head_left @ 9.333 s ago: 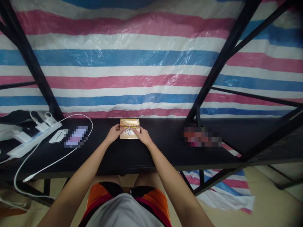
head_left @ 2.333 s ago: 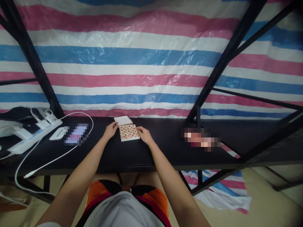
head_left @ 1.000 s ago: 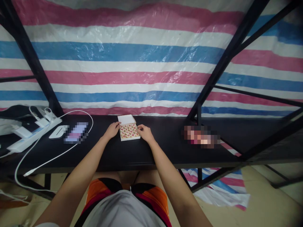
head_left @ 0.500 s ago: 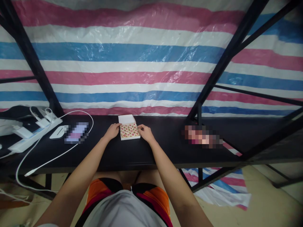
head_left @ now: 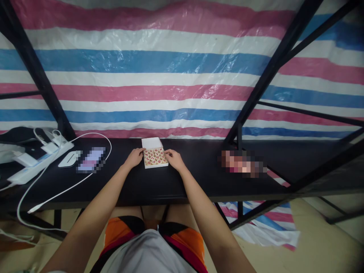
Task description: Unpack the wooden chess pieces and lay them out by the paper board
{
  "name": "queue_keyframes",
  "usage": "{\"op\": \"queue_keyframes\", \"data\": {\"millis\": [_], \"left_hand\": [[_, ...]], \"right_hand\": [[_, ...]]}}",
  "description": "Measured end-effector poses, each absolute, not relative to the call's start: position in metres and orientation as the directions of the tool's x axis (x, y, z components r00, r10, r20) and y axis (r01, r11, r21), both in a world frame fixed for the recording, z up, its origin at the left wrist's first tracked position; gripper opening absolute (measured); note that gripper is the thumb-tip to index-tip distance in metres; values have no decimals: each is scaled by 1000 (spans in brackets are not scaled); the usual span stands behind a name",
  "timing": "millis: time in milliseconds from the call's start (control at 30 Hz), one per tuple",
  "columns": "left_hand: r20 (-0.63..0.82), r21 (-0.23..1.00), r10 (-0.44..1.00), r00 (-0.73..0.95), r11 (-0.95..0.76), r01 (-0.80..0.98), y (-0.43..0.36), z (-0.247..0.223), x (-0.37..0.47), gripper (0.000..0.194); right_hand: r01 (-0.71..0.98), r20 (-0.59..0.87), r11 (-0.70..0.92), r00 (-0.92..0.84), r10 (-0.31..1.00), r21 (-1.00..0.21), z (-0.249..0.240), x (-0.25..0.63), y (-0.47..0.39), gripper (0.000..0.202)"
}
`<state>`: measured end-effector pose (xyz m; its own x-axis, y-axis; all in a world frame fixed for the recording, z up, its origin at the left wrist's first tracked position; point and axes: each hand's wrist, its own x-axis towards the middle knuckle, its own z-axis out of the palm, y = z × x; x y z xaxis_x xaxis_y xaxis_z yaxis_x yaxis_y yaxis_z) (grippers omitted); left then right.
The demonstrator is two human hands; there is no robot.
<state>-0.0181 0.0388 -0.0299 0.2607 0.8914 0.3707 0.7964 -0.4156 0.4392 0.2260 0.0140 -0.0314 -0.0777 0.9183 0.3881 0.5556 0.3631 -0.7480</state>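
Container: one shallow white box (head_left: 156, 165), resting flat on the black desk (head_left: 159, 185), its lid (head_left: 152, 143) open at the far edge with the plain white inner face showing. Contents: pale round-looking pieces (head_left: 154, 156) bearing red markings, packed close in rows and facing up; the markings are too small to read. The lid has nothing visible on it.

Position relative to the hands: the box sits between the two. The left hand (head_left: 134, 157) is at the left side of the box, fingers bent and close together, fingertips at the far left corner by the lid. The right hand (head_left: 174, 159) is at the right side of the box, thumb and forefinger drawn near each other at the far right part of the rim. Whether either hand is clamped on the box or merely touches it cannot be told.

Orientation: the front wall of the box faces the person, the lid side faces the striped sheet (head_left: 159, 87) beyond. In this view the box looks wider from left to right than from front to back; its true long axis cannot be settled.

Surroundings: well left of the box lie a white cable (head_left: 57, 195) and a loaded power strip (head_left: 40, 163); well right of it, a pixelated reddish item (head_left: 241, 163)
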Motion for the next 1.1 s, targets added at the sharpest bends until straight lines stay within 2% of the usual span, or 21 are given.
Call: {"op": "queue_keyframes", "data": {"millis": [133,433,633,867,967,1100], "left_hand": [[360,405,892,274,-414,815,38,-28,-18,41],[357,420,898,259,-402,814,37,-29,-17,43],[338,368,901,270,-391,843,38,-30,-18,44],[327,336,899,290,-398,854,39,-29,-20,44],[324,344,903,283,-391,854,38,-29,-19,45],[322,356,906,273,-384,852,35,-28,-17,45]], "right_hand": [[556,379,367,-99,920,-746,-31,226,13,23],[557,401,385,-99,911,-736,-32,226,13,26],[589,397,390,-126,909,-708,-34,225,14,28],[591,371,358,-104,923,-723,-34,224,15,29],[640,346,327,-100,933,-695,-32,222,15,34],[694,299,262,-71,952,-670,-29,218,15,30]]}}
